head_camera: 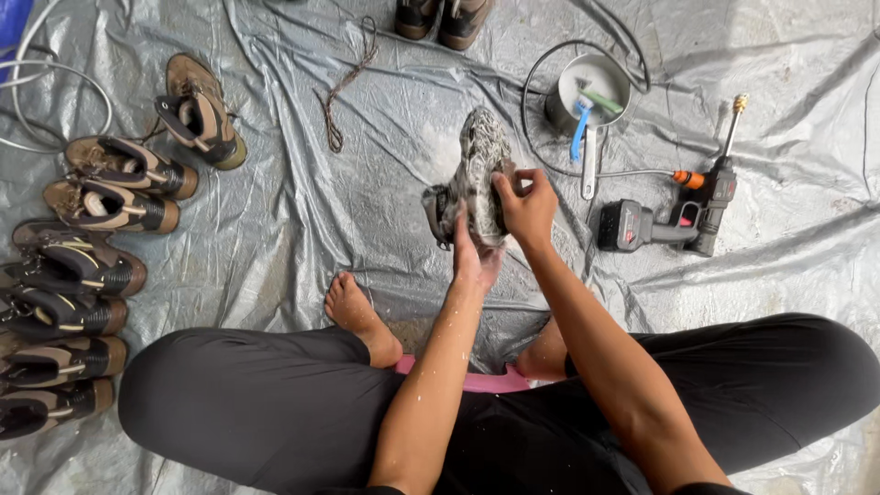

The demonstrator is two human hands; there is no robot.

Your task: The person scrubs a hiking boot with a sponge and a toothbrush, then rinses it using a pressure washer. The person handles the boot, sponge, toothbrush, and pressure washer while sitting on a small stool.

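A muddy, foam-covered boot [472, 174] is held up above a grey plastic sheet [302, 202], its sole turned toward me. My left hand [474, 258] grips it from below at the heel. My right hand [524, 207] is closed against the boot's right side, fingers pressed on the sole; whether it holds anything small is hidden. I sit on the sheet with knees spread in black trousers, one bare foot [359, 317] resting in front of me.
Several brown and black boots [87, 266] line the left edge. A metal pot [591, 92] with brushes sits at the back right, a cordless spray gun [674, 215] with hose beside it. A loose lace [344, 87] and two more boots [440, 18] lie farther back.
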